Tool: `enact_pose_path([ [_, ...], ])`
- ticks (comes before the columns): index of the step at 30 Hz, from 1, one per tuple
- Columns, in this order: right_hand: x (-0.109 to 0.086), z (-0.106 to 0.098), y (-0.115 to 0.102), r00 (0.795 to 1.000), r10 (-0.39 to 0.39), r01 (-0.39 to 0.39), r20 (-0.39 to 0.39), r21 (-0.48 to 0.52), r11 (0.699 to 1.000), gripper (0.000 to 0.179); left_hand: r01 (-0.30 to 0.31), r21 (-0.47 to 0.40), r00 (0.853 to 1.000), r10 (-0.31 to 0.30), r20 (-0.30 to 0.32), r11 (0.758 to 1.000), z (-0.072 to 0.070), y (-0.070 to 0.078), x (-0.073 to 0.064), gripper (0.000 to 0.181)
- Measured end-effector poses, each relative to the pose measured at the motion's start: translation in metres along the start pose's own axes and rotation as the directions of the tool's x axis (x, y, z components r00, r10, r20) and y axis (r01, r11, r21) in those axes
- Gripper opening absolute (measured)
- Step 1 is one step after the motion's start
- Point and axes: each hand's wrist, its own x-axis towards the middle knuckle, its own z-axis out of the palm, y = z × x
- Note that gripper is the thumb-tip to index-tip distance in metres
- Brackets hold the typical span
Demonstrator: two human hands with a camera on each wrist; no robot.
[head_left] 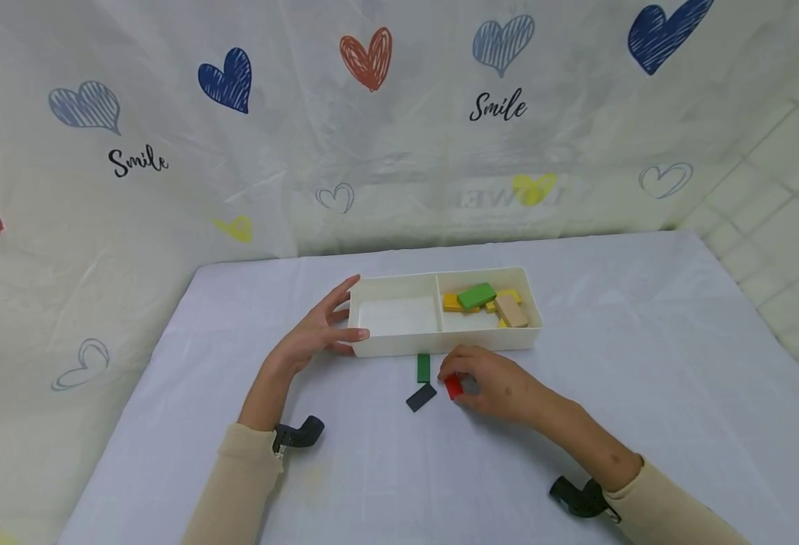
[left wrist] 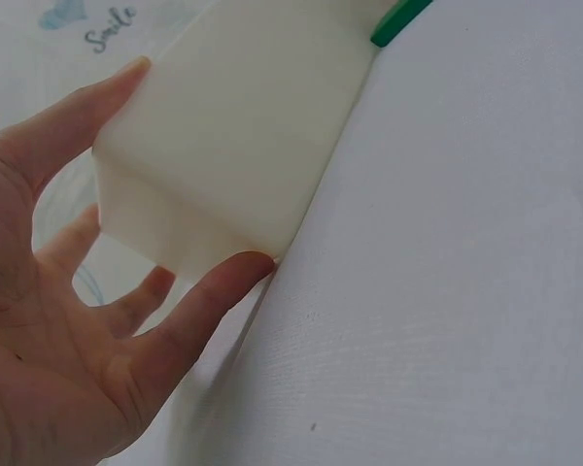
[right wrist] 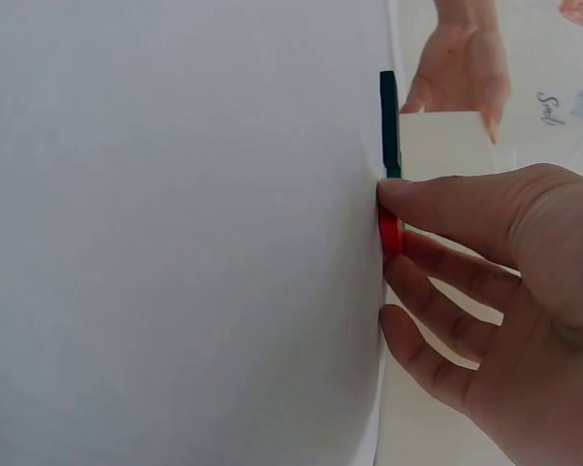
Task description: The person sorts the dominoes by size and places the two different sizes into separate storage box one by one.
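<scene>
My left hand point(head_left: 314, 329) grips the left end of a white two-compartment box point(head_left: 399, 347), its thumb and fingers spread around the corners. In the left wrist view the box wall point(left wrist: 223, 116) lies between thumb and fingers. Just in front of the box, my right hand point(head_left: 502, 384) pinches a red block point(head_left: 453, 387) between thumb and fingers, low at the white cloth. Beside that hand lie a dark green block point(head_left: 424, 368), close to the box's front wall, and a black block point(head_left: 421, 397) set at an angle.
The box's right compartment has a bright green block point(head_left: 477, 296), a light wooden block point(head_left: 511, 311) and yellow-orange blocks point(head_left: 455, 303), partly overlapping. Its left compartment shows a bare floor. A white cloth point(head_left: 359, 477) covers the table, with a printed heart curtain point(head_left: 413, 136) behind.
</scene>
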Motion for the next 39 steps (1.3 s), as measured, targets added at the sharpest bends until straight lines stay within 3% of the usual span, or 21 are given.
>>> enact_pose_path([
  [7, 0.000, 0.000, -0.002, 1.000, -0.013, 0.013, 0.002, 0.008, 1.000, 0.029, 0.002, 0.003, 1.000, -0.003, 0.005, 1.000, 0.000, 0.001, -0.001, 0.096],
  [20, 0.001, -0.003, -0.007, 0.998, -0.023, 0.031, -0.060, 0.124, 0.992, 0.031, 0.000, 0.005, 1.000, 0.000, -0.003, 1.000, -0.001, -0.001, 0.001, 0.098],
  [39, 0.001, -0.003, -0.012, 0.989, -0.037, 0.060, -0.144, 0.161, 0.985, 0.034, 0.004, 0.009, 1.000, -0.004, -0.005, 1.000, 0.001, 0.001, 0.000, 0.097],
])
